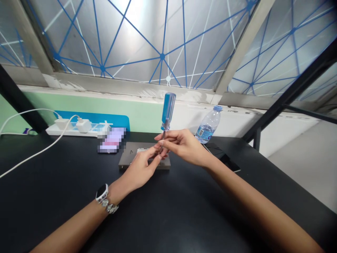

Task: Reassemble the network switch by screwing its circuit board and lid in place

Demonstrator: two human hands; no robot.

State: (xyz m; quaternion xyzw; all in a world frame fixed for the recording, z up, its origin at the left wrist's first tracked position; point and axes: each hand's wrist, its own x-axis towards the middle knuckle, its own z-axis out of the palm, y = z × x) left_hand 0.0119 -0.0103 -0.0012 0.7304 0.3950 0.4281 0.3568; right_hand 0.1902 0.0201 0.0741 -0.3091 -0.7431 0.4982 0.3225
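Note:
A screwdriver with a clear blue handle (167, 109) stands upright over a flat grey device (126, 160) lying on the black table (168, 211). My right hand (184, 146) pinches the metal shaft just below the handle. My left hand (142, 167), with a watch on its wrist, reaches up to the lower shaft, its fingertips closed near the tip. The tip itself is hidden behind my fingers.
A plastic water bottle (208, 125) leans at the back right. A white power strip (76, 128) with chargers and white cables lies at the back left, next to a blurred patch. A black frame post rises on the right, where the table edge drops off.

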